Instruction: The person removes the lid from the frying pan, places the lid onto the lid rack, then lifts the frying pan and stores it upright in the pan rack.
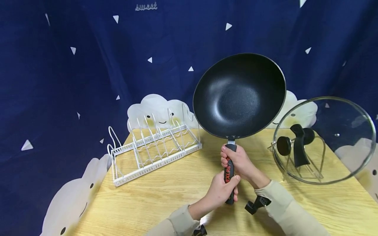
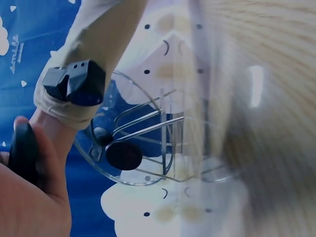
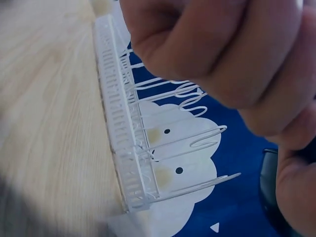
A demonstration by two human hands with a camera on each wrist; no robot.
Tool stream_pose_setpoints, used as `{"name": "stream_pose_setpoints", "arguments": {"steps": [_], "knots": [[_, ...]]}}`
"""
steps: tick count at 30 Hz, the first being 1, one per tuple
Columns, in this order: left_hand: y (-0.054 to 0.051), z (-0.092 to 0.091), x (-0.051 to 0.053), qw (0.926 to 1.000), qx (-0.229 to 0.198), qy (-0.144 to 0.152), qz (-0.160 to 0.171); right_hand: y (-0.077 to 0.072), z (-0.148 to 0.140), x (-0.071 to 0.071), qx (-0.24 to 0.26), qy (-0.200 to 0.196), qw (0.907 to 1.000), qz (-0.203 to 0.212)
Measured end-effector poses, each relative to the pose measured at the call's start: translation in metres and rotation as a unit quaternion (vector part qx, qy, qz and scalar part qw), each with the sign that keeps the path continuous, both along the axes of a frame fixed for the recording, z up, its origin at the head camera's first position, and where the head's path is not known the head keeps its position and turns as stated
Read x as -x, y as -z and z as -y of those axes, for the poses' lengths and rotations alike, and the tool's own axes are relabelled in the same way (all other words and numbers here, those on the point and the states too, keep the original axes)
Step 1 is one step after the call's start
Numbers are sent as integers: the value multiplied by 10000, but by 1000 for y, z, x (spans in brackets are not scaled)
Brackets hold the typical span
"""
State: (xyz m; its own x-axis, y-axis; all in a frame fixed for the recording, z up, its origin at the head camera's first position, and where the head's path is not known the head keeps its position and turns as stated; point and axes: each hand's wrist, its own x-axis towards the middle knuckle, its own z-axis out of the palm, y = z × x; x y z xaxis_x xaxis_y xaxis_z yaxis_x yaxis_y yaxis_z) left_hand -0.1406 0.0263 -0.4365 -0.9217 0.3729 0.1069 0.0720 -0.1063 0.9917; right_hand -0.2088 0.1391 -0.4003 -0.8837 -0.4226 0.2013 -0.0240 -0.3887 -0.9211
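A black wok is held up over the table in the head view, its dark inside facing me and its long handle pointing down. Both hands grip that black handle with its red lettering. My right hand wraps the upper part, close to the pan. Lower down, my left hand is curled round the handle's end, thumb across it. In the left wrist view the left hand shows with part of the dark handle. Curled fingers of the right hand fill the top of the right wrist view.
To the left on the wooden table stands a white wire rack with upright dividers. At the right, a large glass lid with a black handle leans upright in a metal wire stand. A dark blue curtain hangs behind.
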Motion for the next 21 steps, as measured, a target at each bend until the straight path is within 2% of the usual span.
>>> {"name": "stream_pose_setpoints", "arguments": {"steps": [5, 12, 14, 17, 21], "knots": [[2, -2, -1, 9993, -163, -282, 194, -2, 4, 2, -649, 361, 9969, -253], [4, -13, 3, 9923, -616, -1051, 216, -13, 14, 2, -1439, 525, 9874, -397], [5, -13, 4, 9897, -739, -1207, 200, -16, 17, 3, -1521, 490, 9864, -387], [5, -11, 5, 9877, -883, -1280, 179, -19, 20, 5, -1464, 320, 9882, -324], [4, -4, 7, 9875, -955, -1256, -19, -21, 22, 8, -942, -256, 9950, -229]]}}
